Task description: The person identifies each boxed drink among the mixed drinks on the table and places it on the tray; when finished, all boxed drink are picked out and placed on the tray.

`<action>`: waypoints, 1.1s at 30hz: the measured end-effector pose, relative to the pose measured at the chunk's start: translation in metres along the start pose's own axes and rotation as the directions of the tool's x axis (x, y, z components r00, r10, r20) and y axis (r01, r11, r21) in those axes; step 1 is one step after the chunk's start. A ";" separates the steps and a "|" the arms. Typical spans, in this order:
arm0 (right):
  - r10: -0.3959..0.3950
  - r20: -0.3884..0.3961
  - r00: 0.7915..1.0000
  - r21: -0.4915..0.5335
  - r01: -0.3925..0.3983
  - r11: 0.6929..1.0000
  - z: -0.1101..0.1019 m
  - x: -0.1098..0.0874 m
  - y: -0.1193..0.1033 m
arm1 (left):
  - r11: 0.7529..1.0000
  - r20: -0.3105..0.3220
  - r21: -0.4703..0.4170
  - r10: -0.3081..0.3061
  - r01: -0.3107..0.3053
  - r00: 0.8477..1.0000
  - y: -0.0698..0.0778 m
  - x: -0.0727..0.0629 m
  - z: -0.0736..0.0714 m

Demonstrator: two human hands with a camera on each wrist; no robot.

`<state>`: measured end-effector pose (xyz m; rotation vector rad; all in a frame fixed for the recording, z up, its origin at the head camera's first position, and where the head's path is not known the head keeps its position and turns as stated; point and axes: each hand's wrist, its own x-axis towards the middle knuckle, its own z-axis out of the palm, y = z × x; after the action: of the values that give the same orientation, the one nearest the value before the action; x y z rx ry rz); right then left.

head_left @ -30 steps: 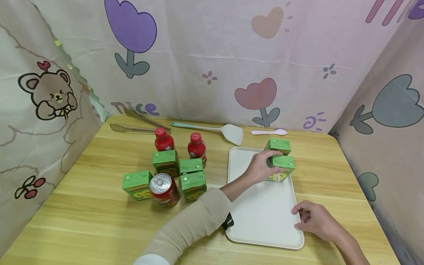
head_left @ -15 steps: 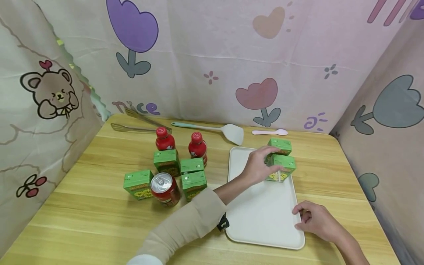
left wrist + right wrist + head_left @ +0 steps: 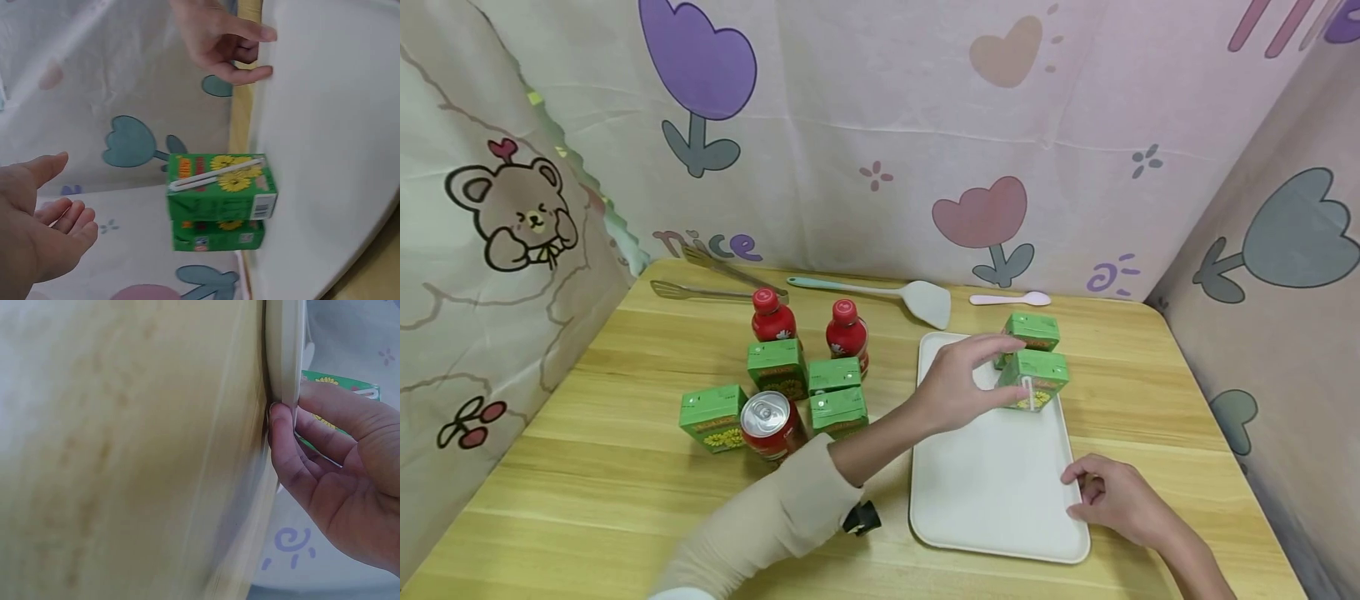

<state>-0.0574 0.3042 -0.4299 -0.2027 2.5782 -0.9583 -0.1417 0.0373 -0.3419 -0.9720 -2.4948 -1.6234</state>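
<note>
My left hand [image 3: 958, 383] hovers over the white tray [image 3: 996, 500], thumb and fingers spread apart. Just beyond its fingertips stands a green drink carton [image 3: 1047, 367] with a straw on its side. The left wrist view shows a gap between that hand [image 3: 47, 231] and the carton [image 3: 219, 194]. Another green carton [image 3: 1033, 325] stands close behind, both at the tray's far right corner. At the tray's right rim, my right hand [image 3: 1120, 500] pinches the edge between thumb and fingers, as the right wrist view of the hand [image 3: 344, 462] confirms.
Left of the tray stand several green cartons [image 3: 711, 417], a red soda can [image 3: 767, 421] and two red bottles [image 3: 847, 333]. Along the back lie metal tongs [image 3: 715, 292], a spatula [image 3: 925, 302] and a pink spoon [image 3: 1011, 299]. A printed cloth [image 3: 850, 100] hangs behind the table.
My left hand has let go of the front carton and drawn back to the left. Both cartons stay in place on the tray. The right hand has not moved.
</note>
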 end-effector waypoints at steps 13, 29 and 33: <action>0.001 -0.003 1.000 0.002 -0.001 1.000 -0.001 -0.001 0.000 | 0.994 -0.052 -0.109 0.010 -0.016 0.999 0.026 -0.030 -0.071; 0.011 0.007 1.000 0.025 -0.011 1.000 0.000 -0.001 0.000 | 0.995 -0.190 -0.013 -0.099 0.099 0.977 0.008 -0.087 -0.168; 0.009 0.007 1.000 0.026 -0.009 1.000 0.000 0.000 0.000 | 0.981 -0.224 0.067 -0.161 0.180 0.961 -0.007 -0.107 -0.189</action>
<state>-0.0573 0.3040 -0.4302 -0.1867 2.5566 -0.9858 -0.1184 -0.1738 -0.2953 -0.5491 -2.5309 -1.5511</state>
